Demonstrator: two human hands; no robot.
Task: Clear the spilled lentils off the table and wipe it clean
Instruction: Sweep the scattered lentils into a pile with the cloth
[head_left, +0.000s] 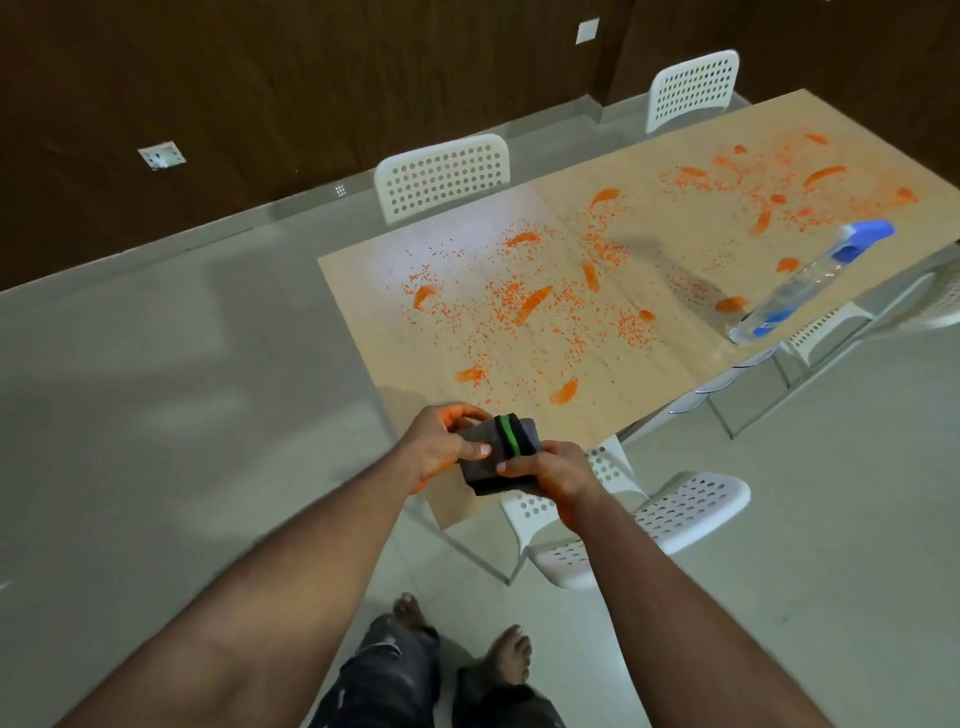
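1. Holding a dark folded cloth (498, 457) over the near corner of the bench (670, 343), the left hand (441, 449) has its fingers curled round the cloth's left edge with the thumb laid on top. The cloth looks soft and layered, with a green band across its fold.
2. Right hand (553, 475): fingers and thumb pinch the cloth's right edge. Both hands are clamped on the one cloth, which hangs clear of the bench surface.
3. Lentils (530, 306): small, dry orange grains scattered over most of the pale wood-grain top, with denser streaks and heaps among them; the spill runs from the near left part to the far right end.
4. Risk: loose round grains will likely roll. A fast sweep with the cloth could flick them over the bench edge onto the smooth grey floor (156, 364), by the person's bare feet.
5. Risk: the white perforated chairs (691, 506) sit tucked close on both sides; grains pushed off an edge could drop onto the seats and into their holes.
6. Spray bottle (810, 283): clear plastic, blue trigger head, near the right edge beside the spill. Wetting before gathering would probably smear the grains, and a wide stroke could knock it over.
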